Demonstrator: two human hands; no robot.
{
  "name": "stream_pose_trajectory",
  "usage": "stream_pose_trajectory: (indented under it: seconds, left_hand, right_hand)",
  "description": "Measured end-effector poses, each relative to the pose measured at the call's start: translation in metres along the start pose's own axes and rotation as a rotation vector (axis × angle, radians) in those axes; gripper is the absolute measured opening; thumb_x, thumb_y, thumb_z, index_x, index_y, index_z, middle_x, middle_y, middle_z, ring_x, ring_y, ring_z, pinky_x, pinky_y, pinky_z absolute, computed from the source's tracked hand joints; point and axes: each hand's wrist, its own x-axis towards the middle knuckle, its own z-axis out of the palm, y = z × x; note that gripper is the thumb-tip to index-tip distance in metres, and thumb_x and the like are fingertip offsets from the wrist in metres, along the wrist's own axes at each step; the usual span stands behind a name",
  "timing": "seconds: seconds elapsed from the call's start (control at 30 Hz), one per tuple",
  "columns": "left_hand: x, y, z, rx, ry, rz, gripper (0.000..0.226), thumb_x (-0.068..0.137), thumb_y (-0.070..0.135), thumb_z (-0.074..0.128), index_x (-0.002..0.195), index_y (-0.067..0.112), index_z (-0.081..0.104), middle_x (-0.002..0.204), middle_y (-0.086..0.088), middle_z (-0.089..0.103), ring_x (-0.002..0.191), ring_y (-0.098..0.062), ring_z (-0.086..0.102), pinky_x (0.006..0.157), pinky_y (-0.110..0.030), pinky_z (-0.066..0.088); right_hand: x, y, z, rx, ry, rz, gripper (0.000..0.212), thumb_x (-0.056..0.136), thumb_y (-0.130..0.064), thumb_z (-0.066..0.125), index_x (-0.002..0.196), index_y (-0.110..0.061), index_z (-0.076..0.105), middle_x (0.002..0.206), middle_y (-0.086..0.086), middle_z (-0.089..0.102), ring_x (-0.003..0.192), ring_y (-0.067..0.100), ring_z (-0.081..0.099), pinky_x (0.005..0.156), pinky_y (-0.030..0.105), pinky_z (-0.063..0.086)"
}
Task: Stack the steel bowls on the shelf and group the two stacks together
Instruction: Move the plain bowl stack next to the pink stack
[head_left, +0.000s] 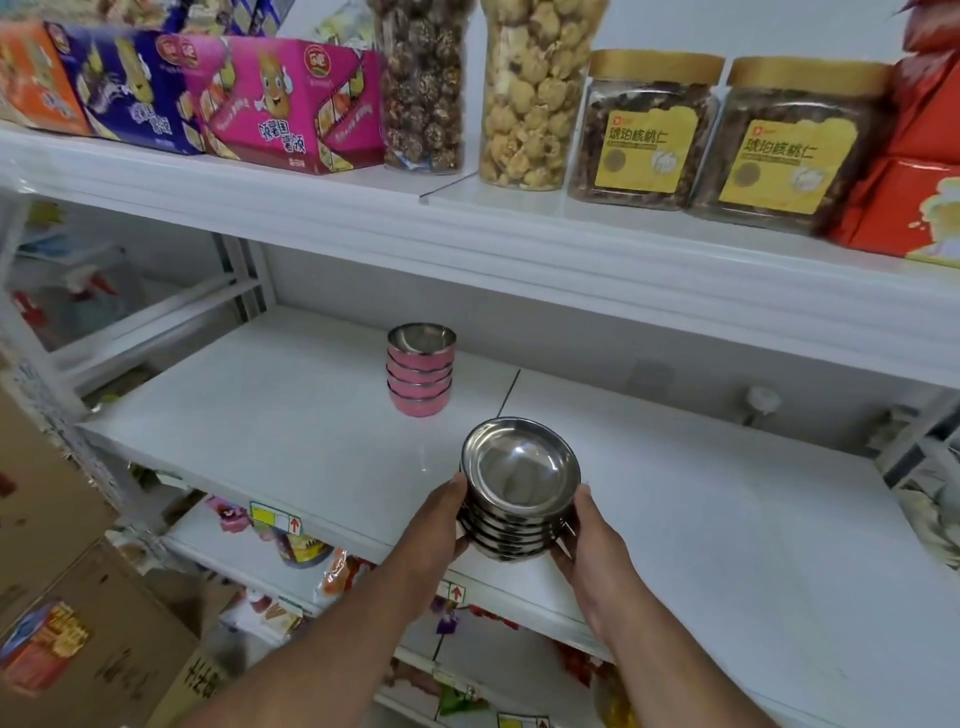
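Head view: both hands clasp a stack of plain steel bowls (519, 493) at the front edge of the white middle shelf (291, 415), the left hand (441, 525) closed on its left side, the right hand (587, 540) closed on its right. A second stack of pink-sided steel bowls (421, 370) stands farther back on that shelf, apart from the held one. On the shelf above, two gold-lidded jars (644, 130) carry yellow labels reading 琥珀核桃仁, beside a pink carton (291, 104) with a cartoon figure; its writing is too blurred to read.
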Motion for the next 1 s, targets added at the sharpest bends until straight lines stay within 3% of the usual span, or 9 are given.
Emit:
stream_pose_trajectory:
  seconds: [0.43, 0.53, 0.63, 0.7, 0.93, 1.0]
  left_hand:
    - [0.045, 0.014, -0.027, 0.011, -0.004, -0.002, 0.050, 0.104, 0.049, 0.038, 0.145, 0.024, 0.051, 0.141, 0.004, 0.056, 0.133, -0.011, 0.049, 0.116, -0.044, 0.040]
    - [0.055, 0.021, -0.033, 0.030, -0.037, -0.012, 0.041, 0.105, 0.046, 0.036, 0.135, 0.027, 0.057, 0.136, 0.006, 0.059, 0.127, -0.009, 0.052, 0.115, -0.043, 0.040]
    - [0.065, 0.029, -0.042, 0.053, -0.080, -0.027, 0.033, 0.105, 0.046, 0.035, 0.123, 0.034, 0.060, 0.133, 0.011, 0.060, 0.127, -0.007, 0.051, 0.116, -0.044, 0.039]
    - [0.073, 0.032, -0.050, 0.067, -0.111, -0.028, 0.036, 0.105, 0.047, 0.036, 0.128, 0.033, 0.059, 0.135, 0.011, 0.059, 0.131, -0.009, 0.050, 0.117, -0.045, 0.037]
    - [0.099, 0.033, -0.066, 0.048, -0.199, -0.058, 0.045, 0.105, 0.045, 0.038, 0.142, 0.024, 0.052, 0.137, 0.010, 0.057, 0.127, -0.008, 0.050, 0.120, -0.046, 0.032]
    - [0.104, 0.031, -0.071, 0.060, -0.232, -0.056, 0.039, 0.105, 0.044, 0.037, 0.137, 0.028, 0.054, 0.135, 0.012, 0.059, 0.124, -0.005, 0.051, 0.120, -0.044, 0.031]
  right_hand:
    - [0.033, -0.007, 0.032, 0.002, -0.026, -0.004, 0.052, 0.110, -0.044, 0.028, 0.149, -0.017, 0.050, 0.150, 0.003, 0.054, 0.141, 0.016, 0.046, 0.124, 0.040, 0.029]
    - [0.039, -0.007, 0.043, -0.004, 0.016, 0.002, 0.053, 0.110, -0.045, 0.028, 0.148, -0.017, 0.051, 0.137, 0.000, 0.058, 0.141, 0.017, 0.045, 0.124, 0.041, 0.030]
    - [0.044, -0.005, 0.054, 0.012, 0.037, 0.012, 0.054, 0.110, -0.045, 0.027, 0.149, -0.016, 0.050, 0.143, 0.004, 0.057, 0.142, 0.018, 0.045, 0.124, 0.040, 0.029]
    - [0.048, -0.003, 0.062, 0.035, 0.051, 0.017, 0.054, 0.110, -0.045, 0.027, 0.149, -0.015, 0.049, 0.145, 0.004, 0.057, 0.142, 0.018, 0.045, 0.124, 0.040, 0.029]
    - [0.062, 0.007, 0.080, 0.053, 0.116, 0.000, 0.052, 0.110, -0.044, 0.028, 0.146, -0.016, 0.053, 0.114, -0.011, 0.064, 0.132, 0.014, 0.050, 0.123, 0.040, 0.031]
    - [0.065, 0.012, 0.082, 0.056, 0.131, 0.000, 0.053, 0.109, -0.046, 0.028, 0.146, -0.016, 0.053, 0.122, -0.006, 0.062, 0.135, 0.015, 0.050, 0.123, 0.040, 0.032]
